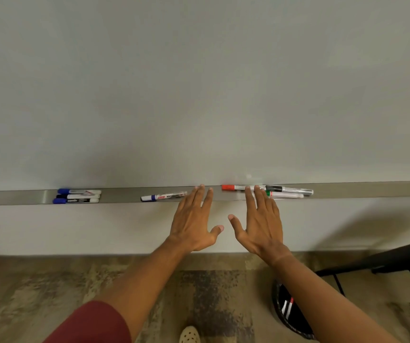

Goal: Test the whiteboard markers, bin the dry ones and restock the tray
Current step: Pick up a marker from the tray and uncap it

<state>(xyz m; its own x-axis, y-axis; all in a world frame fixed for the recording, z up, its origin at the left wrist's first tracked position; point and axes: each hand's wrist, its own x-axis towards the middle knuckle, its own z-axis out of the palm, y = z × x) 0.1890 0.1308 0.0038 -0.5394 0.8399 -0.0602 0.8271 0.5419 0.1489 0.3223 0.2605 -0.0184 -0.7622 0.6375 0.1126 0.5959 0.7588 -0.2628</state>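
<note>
both hands are flat with fingers straight and spread, holding nothing. the left hand [194, 220] reaches the tray [124, 195] beside the blue-capped marker [163, 196]; the right hand [260, 224] has fingertips at the red-capped marker [233, 187], with black and green markers [288, 191] just right. three blue markers [78, 195] lie far left. a black bin [288, 310] with markers inside sits on the floor below.

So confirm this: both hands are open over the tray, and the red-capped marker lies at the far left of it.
Wrong side. The head view shows the red-capped marker right of centre, by the right hand; blue-capped markers lie far left. Both hands are open over the tray.
</note>
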